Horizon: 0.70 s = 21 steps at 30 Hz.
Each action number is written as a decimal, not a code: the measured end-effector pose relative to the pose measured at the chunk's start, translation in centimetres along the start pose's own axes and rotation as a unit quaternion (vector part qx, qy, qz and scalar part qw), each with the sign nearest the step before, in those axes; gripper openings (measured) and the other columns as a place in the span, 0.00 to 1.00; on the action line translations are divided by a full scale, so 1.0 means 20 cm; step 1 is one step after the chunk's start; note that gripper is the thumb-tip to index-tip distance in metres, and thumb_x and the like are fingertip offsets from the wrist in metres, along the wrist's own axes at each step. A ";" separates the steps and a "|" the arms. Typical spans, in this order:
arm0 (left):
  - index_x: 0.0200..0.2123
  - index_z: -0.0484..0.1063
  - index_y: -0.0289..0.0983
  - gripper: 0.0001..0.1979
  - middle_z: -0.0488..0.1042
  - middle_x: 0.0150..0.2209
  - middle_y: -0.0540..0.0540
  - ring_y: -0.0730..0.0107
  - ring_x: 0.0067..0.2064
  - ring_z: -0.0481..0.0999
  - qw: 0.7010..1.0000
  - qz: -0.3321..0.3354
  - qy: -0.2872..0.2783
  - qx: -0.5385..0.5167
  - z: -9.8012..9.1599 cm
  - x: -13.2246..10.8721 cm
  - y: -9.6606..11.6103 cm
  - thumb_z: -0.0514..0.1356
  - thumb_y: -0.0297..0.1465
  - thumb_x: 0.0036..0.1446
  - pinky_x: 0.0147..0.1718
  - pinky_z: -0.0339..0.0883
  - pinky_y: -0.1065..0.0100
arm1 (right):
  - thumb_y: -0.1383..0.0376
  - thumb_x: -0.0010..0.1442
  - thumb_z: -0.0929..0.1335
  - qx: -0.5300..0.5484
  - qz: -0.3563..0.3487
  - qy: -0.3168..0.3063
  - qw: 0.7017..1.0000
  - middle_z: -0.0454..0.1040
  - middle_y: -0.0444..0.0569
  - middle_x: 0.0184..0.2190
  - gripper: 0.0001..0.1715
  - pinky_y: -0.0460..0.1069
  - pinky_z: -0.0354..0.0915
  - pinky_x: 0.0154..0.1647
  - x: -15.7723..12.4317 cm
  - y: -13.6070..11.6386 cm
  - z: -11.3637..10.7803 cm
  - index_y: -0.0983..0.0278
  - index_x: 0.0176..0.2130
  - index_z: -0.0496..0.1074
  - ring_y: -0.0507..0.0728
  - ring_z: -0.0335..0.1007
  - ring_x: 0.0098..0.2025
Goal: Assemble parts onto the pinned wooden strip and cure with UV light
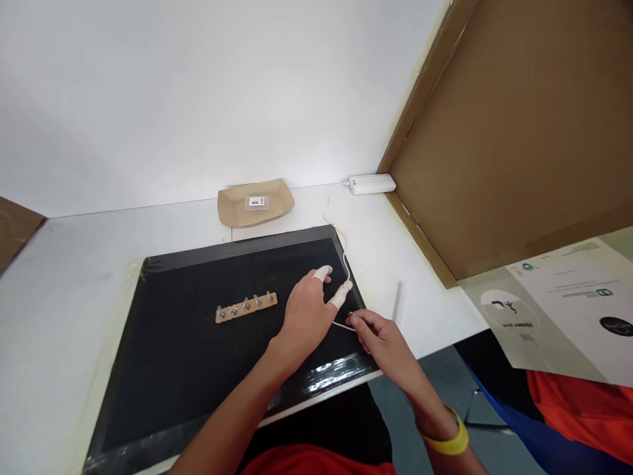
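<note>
My left hand [309,309] rests over the right part of the black mat [188,349], with white finger cots on two fingers that pinch a thin white cord [346,267]. My right hand [378,333] is just beside it at the mat's right edge, fingers pinched on the cord's near end. A small wooden strip with several metal screws [246,307] lies on the mat to the left of my left hand, apart from it.
A brown paper tray [232,208] holding a small labelled packet [257,202] sits behind the mat by the wall. A white power adapter [370,184] lies at the back right. A cardboard panel [494,145] stands on the right, with printed sheets [568,297] below it.
</note>
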<state>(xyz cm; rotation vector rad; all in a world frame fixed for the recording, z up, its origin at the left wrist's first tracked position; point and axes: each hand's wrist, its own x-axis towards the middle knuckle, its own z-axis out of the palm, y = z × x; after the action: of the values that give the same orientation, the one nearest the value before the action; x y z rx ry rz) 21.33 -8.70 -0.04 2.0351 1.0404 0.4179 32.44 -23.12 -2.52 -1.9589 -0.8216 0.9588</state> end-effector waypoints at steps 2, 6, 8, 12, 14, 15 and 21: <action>0.60 0.74 0.36 0.20 0.80 0.46 0.43 0.60 0.42 0.77 0.999 0.039 0.005 0.036 0.04 0.03 0.01 0.61 0.38 0.69 0.46 0.71 0.57 | 0.43 0.67 0.65 -0.019 -0.014 0.041 0.999 0.72 0.46 0.26 0.27 0.51 0.67 0.34 0.01 0.02 0.02 0.60 0.39 0.80 0.56 0.69 0.30; 0.62 0.71 0.36 0.21 0.78 0.53 0.39 0.60 0.43 0.79 0.984 0.133 0.081 0.083 0.11 0.05 0.00 0.59 0.37 0.71 0.48 0.73 0.57 | 0.41 0.66 0.65 -0.078 -0.033 0.197 0.977 0.76 0.61 0.49 0.30 0.67 0.62 0.63 -0.03 0.07 0.03 0.61 0.46 0.80 0.70 0.69 0.56; 0.62 0.71 0.35 0.20 0.76 0.58 0.36 0.59 0.46 0.80 0.966 0.189 0.146 0.104 0.12 0.02 -0.02 0.60 0.36 0.71 0.51 0.72 0.56 | 0.39 0.63 0.67 -0.117 -0.012 0.311 0.943 0.66 0.69 0.63 0.36 0.77 0.48 0.69 -0.07 0.15 -0.03 0.64 0.53 0.78 0.80 0.55 0.68; 0.63 0.68 0.37 0.22 0.74 0.56 0.37 0.66 0.42 0.78 0.936 0.213 0.274 0.054 0.12 -0.10 -0.02 0.63 0.31 0.68 0.48 0.74 0.60 | 0.35 0.65 0.61 -0.178 0.105 0.470 0.858 0.50 0.82 0.72 0.57 0.80 0.51 0.68 -0.12 0.35 -0.21 0.76 0.71 0.55 0.86 0.45 0.75; 0.66 0.64 0.39 0.24 0.71 0.57 0.37 0.70 0.39 0.76 0.940 0.203 0.274 0.011 0.12 -0.15 0.00 0.62 0.29 0.69 0.45 0.74 0.61 | 0.40 0.70 0.56 -0.165 0.119 0.454 0.867 0.52 0.79 0.73 0.53 0.76 0.59 0.68 -0.09 0.43 -0.28 0.76 0.74 0.49 0.81 0.49 0.76; 0.66 0.63 0.39 0.25 0.70 0.58 0.37 0.71 0.39 0.75 0.941 0.201 0.271 -0.004 0.13 -0.17 0.01 0.62 0.29 0.69 0.45 0.73 0.61 | 0.41 0.71 0.55 -0.162 0.122 0.450 0.870 0.52 0.79 0.73 0.51 0.74 0.60 0.68 -0.07 0.46 -0.29 0.76 0.75 0.47 0.79 0.50 0.76; 0.69 0.60 0.42 0.28 0.67 0.61 0.36 0.73 0.39 0.74 0.942 0.209 0.258 -0.041 0.16 -0.20 0.04 0.60 0.25 0.69 0.44 0.69 0.62 | 0.51 0.72 0.52 -0.163 0.143 0.441 0.871 0.52 0.74 0.75 0.44 0.70 0.65 0.68 -0.03 0.44 -0.27 0.74 0.76 0.47 0.77 0.55 0.75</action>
<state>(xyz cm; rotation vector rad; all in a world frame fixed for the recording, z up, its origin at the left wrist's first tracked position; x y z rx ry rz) 21.28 -13.71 -1.21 2.1157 0.8500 1.2498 38.49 -29.86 -7.65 -2.5134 -0.1553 -0.0212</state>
